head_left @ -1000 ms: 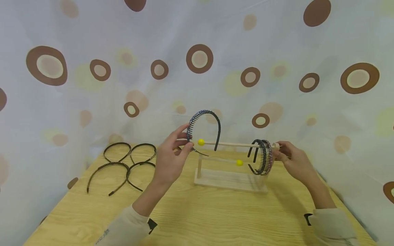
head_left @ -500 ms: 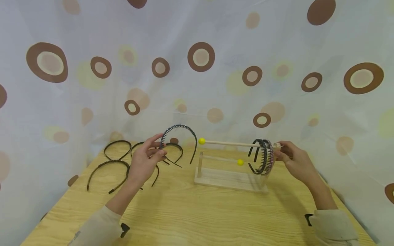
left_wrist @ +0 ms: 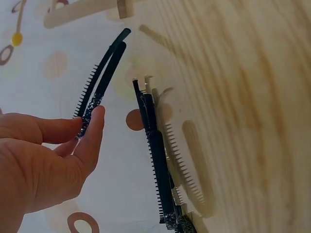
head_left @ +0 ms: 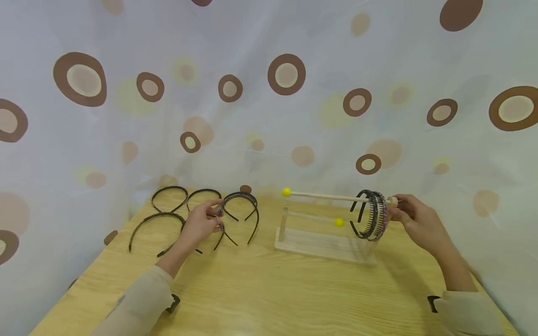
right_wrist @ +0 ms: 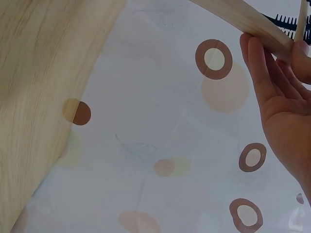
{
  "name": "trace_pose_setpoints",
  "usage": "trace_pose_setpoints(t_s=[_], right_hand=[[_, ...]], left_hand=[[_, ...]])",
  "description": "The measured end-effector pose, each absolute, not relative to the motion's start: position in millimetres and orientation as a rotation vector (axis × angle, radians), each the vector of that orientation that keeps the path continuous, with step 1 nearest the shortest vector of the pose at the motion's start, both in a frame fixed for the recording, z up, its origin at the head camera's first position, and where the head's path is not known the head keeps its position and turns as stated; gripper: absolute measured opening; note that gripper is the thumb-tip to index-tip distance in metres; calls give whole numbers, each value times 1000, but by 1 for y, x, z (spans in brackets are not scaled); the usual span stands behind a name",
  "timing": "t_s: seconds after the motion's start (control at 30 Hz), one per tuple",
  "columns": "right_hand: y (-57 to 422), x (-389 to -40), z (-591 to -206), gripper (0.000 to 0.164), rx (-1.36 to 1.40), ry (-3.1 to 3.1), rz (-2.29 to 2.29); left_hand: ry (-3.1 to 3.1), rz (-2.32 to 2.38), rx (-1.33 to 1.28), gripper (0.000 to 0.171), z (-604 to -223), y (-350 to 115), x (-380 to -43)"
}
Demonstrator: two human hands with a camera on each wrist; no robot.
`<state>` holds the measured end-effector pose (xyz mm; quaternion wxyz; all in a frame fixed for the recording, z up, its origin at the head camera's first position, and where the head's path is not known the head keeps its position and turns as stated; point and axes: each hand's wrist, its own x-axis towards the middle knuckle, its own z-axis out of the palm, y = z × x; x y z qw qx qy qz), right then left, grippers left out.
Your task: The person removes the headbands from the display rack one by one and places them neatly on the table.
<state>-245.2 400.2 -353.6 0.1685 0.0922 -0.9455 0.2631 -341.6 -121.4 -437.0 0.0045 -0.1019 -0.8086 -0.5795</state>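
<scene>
My left hand (head_left: 201, 225) pinches a black toothed headband (left_wrist: 111, 71) by its glittery side, thumb against fingers. It is held upright over the left part of the table, its two ends hanging down. My right hand (head_left: 422, 226) grips the top of the right upright (right_wrist: 248, 19) of a wooden stand (head_left: 323, 245). The stand's upper rod (head_left: 323, 196) ends in a yellow ball (head_left: 286, 192) on the left. Several toothed headbands (head_left: 380, 217), black and pinkish glittery ones, hang close together at the rod's right end, beside my right fingers.
Several dark headbands lie on the wooden table (head_left: 269, 298) at left, among them a rear one (head_left: 170, 187) and a front one (head_left: 156, 215). A lower yellow ball (head_left: 339, 222) is on the stand. A dotted curtain (head_left: 319, 42) hangs behind the table.
My left hand has carried the headband left and down, away from the upper rod's ball end to over the headbands on the table. My right hand stays on the stand.
</scene>
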Motion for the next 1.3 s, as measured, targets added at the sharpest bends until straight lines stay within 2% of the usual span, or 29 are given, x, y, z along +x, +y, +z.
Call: trace_pose_setpoints(t_s=[0.23, 0.67, 1.3], right_hand=[[413, -241, -346, 49, 228, -2685, 712], [409, -248, -337, 50, 229, -2689, 744], [408, -243, -353, 52, 219, -2712, 776]], left_hand=[[-2773, -1771, -486, 52, -445, -106, -356], [-2927, -1584, -402, 46, -441, -113, -358], [-3050, -1182, -431, 43, -437, -122, -349]])
